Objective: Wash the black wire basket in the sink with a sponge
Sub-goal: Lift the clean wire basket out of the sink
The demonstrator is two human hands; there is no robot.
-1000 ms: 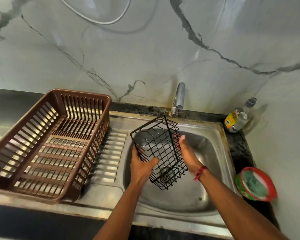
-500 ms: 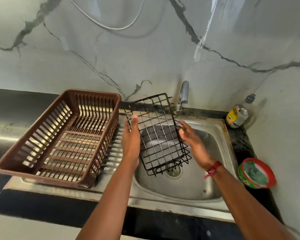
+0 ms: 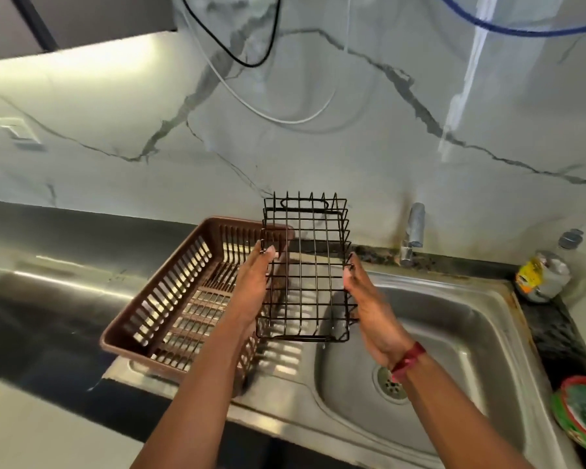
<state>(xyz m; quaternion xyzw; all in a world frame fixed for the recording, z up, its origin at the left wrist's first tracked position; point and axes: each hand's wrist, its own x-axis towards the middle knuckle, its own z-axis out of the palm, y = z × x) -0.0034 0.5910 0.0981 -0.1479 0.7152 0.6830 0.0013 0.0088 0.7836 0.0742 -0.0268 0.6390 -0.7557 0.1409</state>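
Note:
I hold the black wire basket (image 3: 305, 265) up in the air between both hands, above the left rim of the steel sink (image 3: 481, 333), its open grid facing me. My left hand (image 3: 251, 292) presses flat against its left side with straight fingers. On the basket's right side lies my right hand (image 3: 369, 309), fingertips hooked on a wire; a red band is on that wrist. No sponge is plainly visible. A red-rimmed tub (image 3: 582, 411) with something green inside sits at the right edge.
A brown slotted dish rack (image 3: 170, 306) stands on the draining board, left of and behind the basket. The tap (image 3: 413, 228) rises at the back of the sink, with no water running. A small bottle (image 3: 542, 275) stands in the back right corner. Cables hang on the marble wall.
The basket has risen out of the sink bowl and moved left toward the dish rack, turning upright. Both hands went up with it, and the view tilted upward.

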